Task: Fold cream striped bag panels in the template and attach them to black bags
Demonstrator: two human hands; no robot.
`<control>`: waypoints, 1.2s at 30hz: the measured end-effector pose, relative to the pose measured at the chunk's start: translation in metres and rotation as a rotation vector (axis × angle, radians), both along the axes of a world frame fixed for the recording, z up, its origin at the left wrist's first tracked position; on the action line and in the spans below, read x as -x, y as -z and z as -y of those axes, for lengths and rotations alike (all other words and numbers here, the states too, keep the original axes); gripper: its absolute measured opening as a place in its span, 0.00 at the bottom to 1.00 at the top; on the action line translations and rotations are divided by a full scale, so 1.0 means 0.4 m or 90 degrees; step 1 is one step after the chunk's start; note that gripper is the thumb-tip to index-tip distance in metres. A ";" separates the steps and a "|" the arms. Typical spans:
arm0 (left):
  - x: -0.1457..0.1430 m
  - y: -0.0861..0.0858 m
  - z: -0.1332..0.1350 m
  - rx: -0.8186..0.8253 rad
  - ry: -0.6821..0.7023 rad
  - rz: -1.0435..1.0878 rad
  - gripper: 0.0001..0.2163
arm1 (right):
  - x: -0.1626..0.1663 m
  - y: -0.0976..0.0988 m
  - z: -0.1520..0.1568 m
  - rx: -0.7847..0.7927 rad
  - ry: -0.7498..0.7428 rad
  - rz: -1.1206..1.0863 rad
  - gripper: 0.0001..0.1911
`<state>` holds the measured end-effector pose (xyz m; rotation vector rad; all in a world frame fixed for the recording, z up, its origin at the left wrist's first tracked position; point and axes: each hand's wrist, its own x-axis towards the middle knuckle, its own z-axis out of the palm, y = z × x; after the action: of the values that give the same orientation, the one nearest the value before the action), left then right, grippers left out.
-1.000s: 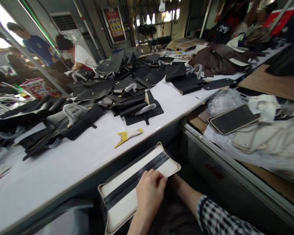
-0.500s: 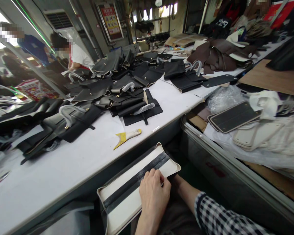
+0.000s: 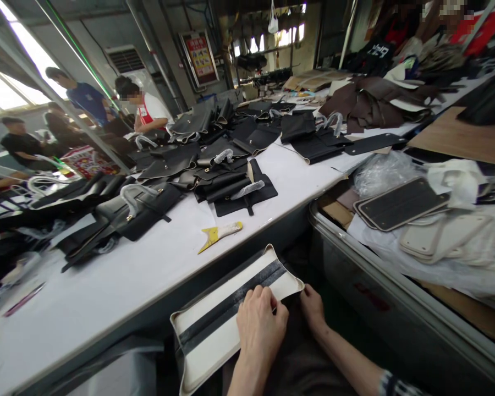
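Note:
A handbag body (image 3: 214,352) lies tilted over my lap, off the table's front edge. Its upturned side is cream with a black band along the middle, and its corners curl up. My left hand (image 3: 262,319) rests on it with bent fingers, thumb and forefinger pinching its near long edge. At the right-hand corner, my right hand (image 3: 312,309) grips the rim; some of its fingertips are hidden behind the edge.
A yellow notched scraper (image 3: 218,235) lies on the white table (image 3: 148,280). Black handbags (image 3: 152,212) with plastic-wrapped handles are piled behind it. To the right, a grey bin (image 3: 355,269) holds pale and dark panels (image 3: 404,203). Several people work at the far left.
My right hand has come from beneath the bag body's right end up to its corner. The left hand stays at the near edge. The camera view has shifted slightly left.

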<state>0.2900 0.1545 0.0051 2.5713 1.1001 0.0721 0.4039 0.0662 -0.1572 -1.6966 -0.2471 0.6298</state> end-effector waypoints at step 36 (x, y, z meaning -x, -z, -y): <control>0.109 -0.044 0.010 0.043 -0.015 0.048 0.11 | 0.090 -0.212 0.075 0.054 -0.280 0.857 0.27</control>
<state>0.2462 0.1504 0.0226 2.4751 1.0863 0.1333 0.3679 0.0363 -0.0724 -1.9216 -1.5745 -0.3158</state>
